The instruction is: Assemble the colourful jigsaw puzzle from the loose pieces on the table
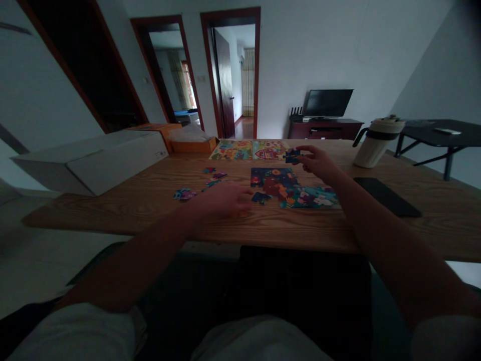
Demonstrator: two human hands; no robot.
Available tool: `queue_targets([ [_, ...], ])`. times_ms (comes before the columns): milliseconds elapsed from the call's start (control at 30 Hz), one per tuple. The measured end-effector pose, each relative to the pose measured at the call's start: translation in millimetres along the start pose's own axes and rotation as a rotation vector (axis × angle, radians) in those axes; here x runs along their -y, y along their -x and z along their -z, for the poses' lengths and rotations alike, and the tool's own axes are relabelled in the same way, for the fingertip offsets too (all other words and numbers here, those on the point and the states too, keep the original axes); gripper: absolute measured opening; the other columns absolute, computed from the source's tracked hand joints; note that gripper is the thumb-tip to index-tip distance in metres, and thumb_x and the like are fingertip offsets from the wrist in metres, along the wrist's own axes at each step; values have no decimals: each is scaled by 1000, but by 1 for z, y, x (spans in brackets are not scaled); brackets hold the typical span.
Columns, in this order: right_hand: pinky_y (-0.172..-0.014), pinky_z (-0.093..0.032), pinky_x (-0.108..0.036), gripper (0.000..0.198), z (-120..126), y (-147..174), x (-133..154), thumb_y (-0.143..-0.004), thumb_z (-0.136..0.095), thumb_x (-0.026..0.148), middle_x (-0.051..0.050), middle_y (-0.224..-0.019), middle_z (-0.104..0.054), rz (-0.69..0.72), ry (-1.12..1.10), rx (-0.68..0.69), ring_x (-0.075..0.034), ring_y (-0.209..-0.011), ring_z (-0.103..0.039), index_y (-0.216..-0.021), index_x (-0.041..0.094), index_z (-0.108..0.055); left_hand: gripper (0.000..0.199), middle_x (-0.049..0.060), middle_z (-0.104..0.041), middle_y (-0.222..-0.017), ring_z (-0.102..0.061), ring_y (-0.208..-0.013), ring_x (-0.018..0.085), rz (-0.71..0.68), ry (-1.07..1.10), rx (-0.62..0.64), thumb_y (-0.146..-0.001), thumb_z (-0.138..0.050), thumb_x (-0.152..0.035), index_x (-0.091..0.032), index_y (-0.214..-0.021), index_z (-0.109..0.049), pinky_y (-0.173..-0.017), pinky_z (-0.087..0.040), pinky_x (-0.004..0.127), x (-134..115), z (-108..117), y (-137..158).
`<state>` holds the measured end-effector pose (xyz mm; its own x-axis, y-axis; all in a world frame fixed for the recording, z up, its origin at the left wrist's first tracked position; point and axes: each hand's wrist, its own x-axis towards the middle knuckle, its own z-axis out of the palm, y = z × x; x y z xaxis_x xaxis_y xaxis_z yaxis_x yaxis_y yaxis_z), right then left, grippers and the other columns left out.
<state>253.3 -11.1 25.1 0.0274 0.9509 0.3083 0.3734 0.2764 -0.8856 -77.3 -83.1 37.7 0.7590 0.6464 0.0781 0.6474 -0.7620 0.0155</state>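
Note:
My right hand (318,163) pinches a dark blue puzzle piece (292,156) between thumb and fingers, above the far edge of a partly joined jigsaw puzzle (276,184). The joined part shows a dark night sky, a brown shape and white and teal figures along its near right side. My left hand (231,198) hovers low over the wooden table, its fingers stretched apart and slightly blurred. Just right of its fingertips lies a loose puzzle piece (261,197). More loose puzzle pieces (184,194) lie scattered on the left, some partly hidden behind my left hand.
Colourful picture sheets (240,150) lie at the table's far edge beside an open orange box (195,145). A long white box (93,160) takes up the left. On the right stand a white tumbler (376,145) and a flat black object (387,196).

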Motion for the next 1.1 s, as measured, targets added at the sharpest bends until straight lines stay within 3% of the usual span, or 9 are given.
queue_targets([
  [133, -52, -40, -26, 46, 1, 0, -1, -83, -68, 29, -9, -90, -75, 20, 19, 12, -13, -57, -50, -126, 17, -61, 33, 7, -74, -111, -70, -97, 26, -35, 30, 45, -95, -56, -49, -28, -115, -72, -84, -52, 37, -17, -2, 9],
  [233, -52, -40, -27, 43, 1, 0, 0, -83, -68, 29, -10, -89, -75, 21, 47, 15, -13, -57, -51, -125, 17, -62, 33, 6, -73, -117, -70, -102, 24, -32, 25, 10, -100, -47, -42, -28, -117, -72, -87, -51, 35, -21, -9, 29],
  [400, -55, -42, -28, 43, 1, 0, 1, -83, -69, 31, -10, -89, -76, 27, 61, 25, -15, -61, -56, -123, 16, -63, 38, 5, -65, -137, -67, -113, 23, 27, 12, 1, -105, -39, -38, -27, -126, -69, -96, -51, 35, -8, -24, 59],
  [667, -53, -42, -28, 43, 4, -5, -10, -84, -69, 31, -10, -85, -75, 35, 95, 25, -15, -59, -55, -125, 17, -64, 33, 7, -67, -135, -63, -122, 22, -22, 60, -101, -104, -43, -32, -24, -121, -70, -110, -45, 41, -8, -32, 101],
  [800, -52, -42, -27, 46, 4, -5, -12, -84, -70, 35, -10, -87, -75, 58, 106, 21, -15, -60, -57, -127, 18, -63, 34, 6, -66, -135, -60, -126, 21, 52, 75, -154, -102, -45, -37, -25, -122, -70, -115, -41, 41, -7, -34, 120],
  [900, -51, -40, -26, 47, 4, -4, -11, -84, -71, 34, -10, -88, -75, 32, 99, 16, -14, -59, -56, -127, 19, -63, 43, 5, -65, -137, -57, -130, 23, 170, 74, -144, -102, -40, -45, -26, -127, -68, -116, -39, 42, 20, -25, 129],
  [1000, -51, -40, -26, 46, 2, -3, -7, -83, -71, 31, -10, -88, -75, -1, 88, 20, -13, -57, -54, -127, 18, -63, 55, 10, -64, -139, -55, -132, 28, 400, 26, -146, -101, -31, -49, -20, -131, -66, -117, -36, 46, 68, -9, 135],
  [1100, -51, -41, -27, 44, 1, -1, -4, -83, -70, 31, -10, -87, -76, -3, 87, 9, -14, -57, -55, -125, 17, -64, 58, 11, -56, -148, -47, -139, 32, 545, 17, -56, -96, -39, -53, -19, -135, -63, -119, -30, 49, 115, 3, 137],
])
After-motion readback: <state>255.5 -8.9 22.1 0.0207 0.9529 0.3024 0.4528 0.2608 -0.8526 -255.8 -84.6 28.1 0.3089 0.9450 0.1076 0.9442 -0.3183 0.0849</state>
